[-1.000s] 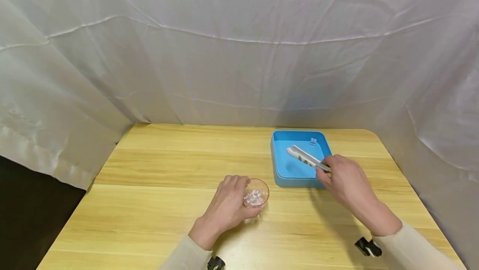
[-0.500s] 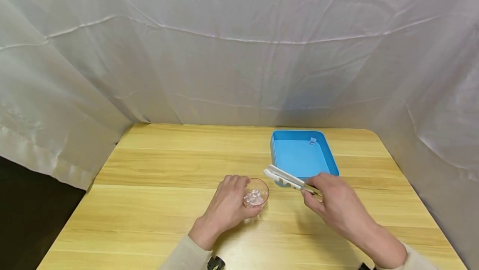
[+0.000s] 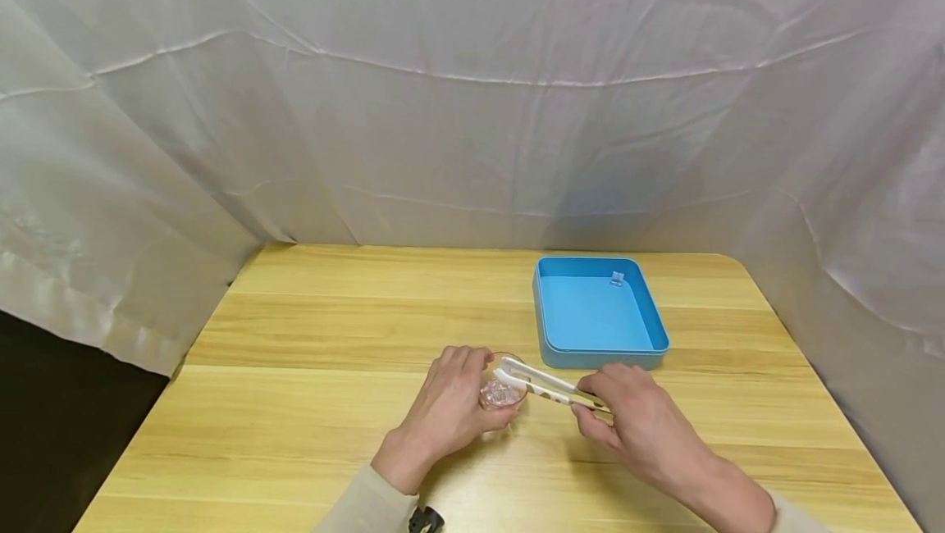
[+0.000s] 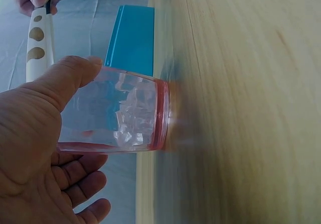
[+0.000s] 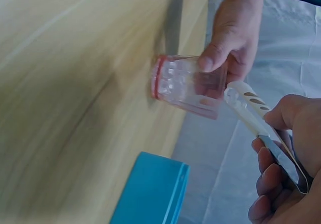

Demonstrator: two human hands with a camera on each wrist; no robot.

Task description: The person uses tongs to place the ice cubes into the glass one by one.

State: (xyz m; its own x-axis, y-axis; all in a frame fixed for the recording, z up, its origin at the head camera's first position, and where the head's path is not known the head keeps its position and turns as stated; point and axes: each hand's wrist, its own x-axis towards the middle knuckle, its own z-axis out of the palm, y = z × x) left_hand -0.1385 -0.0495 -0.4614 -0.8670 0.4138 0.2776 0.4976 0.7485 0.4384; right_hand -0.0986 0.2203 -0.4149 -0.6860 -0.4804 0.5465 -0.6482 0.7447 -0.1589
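My left hand (image 3: 443,402) grips a clear, pink-tinted cup (image 4: 88,126) standing on the table, thumb on one side and fingers on the other. Several clear ice-like cubes (image 4: 133,118) lie in the bottom of the cup. In my right hand (image 3: 638,426) is a pair of tongs (image 3: 542,392) with white, brown-spotted ends and metal handles. Their tips sit over the cup's mouth, slightly apart. The right wrist view shows a small clear cube (image 5: 234,96) between the tips. Fingers hide part of the cup's left side.
A square blue tray (image 3: 591,316) stands behind and to the right of the cup. One clear cube (image 3: 617,279) lies near its back right corner. Around the wooden table (image 3: 332,312) hangs a pale curtain (image 3: 443,148).
My right hand has brought the tongs from above the blue tray leftward and toward me, to the cup. The left hand and cup have stayed in place.
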